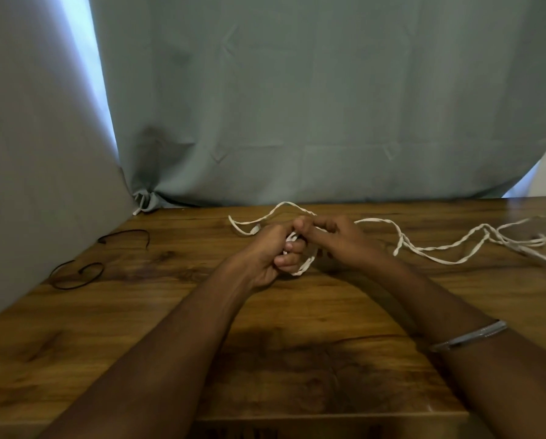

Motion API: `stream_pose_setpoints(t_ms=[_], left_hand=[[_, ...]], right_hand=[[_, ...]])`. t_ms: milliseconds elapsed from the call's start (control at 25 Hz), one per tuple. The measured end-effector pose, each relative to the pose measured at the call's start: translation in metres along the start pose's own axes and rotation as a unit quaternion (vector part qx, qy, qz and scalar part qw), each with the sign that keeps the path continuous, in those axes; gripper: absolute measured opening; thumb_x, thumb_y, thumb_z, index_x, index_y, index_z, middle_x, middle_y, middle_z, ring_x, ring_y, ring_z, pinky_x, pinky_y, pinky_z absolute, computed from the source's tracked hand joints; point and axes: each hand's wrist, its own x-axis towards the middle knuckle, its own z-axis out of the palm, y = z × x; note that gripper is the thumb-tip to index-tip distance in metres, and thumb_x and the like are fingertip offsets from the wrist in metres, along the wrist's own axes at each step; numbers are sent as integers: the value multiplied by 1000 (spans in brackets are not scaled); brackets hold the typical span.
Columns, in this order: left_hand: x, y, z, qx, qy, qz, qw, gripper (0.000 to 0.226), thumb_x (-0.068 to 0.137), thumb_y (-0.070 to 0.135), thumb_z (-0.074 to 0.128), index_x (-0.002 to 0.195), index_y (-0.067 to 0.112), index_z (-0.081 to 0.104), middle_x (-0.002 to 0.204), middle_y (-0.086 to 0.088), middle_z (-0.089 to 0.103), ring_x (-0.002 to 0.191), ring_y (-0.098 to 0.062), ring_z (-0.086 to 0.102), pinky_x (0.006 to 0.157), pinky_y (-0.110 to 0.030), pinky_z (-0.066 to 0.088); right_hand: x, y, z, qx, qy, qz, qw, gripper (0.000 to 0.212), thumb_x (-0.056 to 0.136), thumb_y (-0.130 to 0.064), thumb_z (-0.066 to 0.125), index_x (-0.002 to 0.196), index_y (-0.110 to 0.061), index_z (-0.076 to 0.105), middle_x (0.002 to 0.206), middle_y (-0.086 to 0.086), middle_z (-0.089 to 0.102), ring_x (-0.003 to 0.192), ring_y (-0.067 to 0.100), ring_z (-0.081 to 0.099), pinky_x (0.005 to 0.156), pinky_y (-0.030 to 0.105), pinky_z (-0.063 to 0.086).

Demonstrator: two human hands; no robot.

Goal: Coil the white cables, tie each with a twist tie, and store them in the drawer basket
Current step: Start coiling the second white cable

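Note:
A white cable [376, 220] lies in loose loops across the far part of the wooden table [297, 327]. My left hand [275, 251] grips a small coil of it, with a loop [308, 266] hanging out below the fingers. My right hand [338, 237] pinches the cable just beside the left hand, thumb and forefinger meeting near the left thumb. More white cable [525, 240] trails in a twisted tangle to the right edge. Two black twist ties lie on the table at the left, one [126, 234] farther back, one [76, 275] nearer. No drawer basket is in view.
A grey-green curtain [297, 106] hangs behind the table's far edge and a pale curtain panel [37, 169] borders its left side. A silver bangle [468, 337] sits on my right forearm. The table's front edge [328, 418] runs near the bottom of the view.

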Motion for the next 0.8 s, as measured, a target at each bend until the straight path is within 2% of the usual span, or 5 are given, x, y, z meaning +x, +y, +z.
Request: stream_pose_setpoints(t_ms=[80,200,440,720,800], left_hand=[[-3,4,-1,-13,-8,0,1000,45,108,43,42,78,13,57,42,4,33,24,-3,26,31,-14,16],[-7,9,-3,-5,-9,38,999,46,104,48,50,74,13,55,40,6,37,26,-2,27,34,-14,18],[-1,7,3,1,-9,61,998,45,109,41,41,77,12,54,45,3,37,44,-19,57,53,-28,51],[2,9,-8,-76,-12,66,995,36,109,33,39,75,20,44,45,10,28,32,-4,27,46,-23,14],[2,14,-14,-142,2,90,986,37,110,30,35,75,20,43,43,10,28,30,-3,25,45,-22,10]], right_hand=[[-3,-7,3,90,-42,39,994,42,91,-52,66,84,-12,78,74,15,75,63,17,66,64,25,49],[-1,-11,-3,95,-40,39,994,36,103,-29,57,77,-10,73,53,-1,63,41,5,43,41,14,32],[7,4,3,119,40,29,992,33,101,-33,59,81,-11,75,43,-5,43,37,5,32,38,17,26],[10,8,-1,-3,62,-56,997,16,103,-33,60,94,-25,72,62,-12,67,51,-1,57,52,19,44],[11,16,-6,-124,74,-94,985,6,100,-39,63,101,-33,64,80,-14,73,72,1,68,67,34,56]])
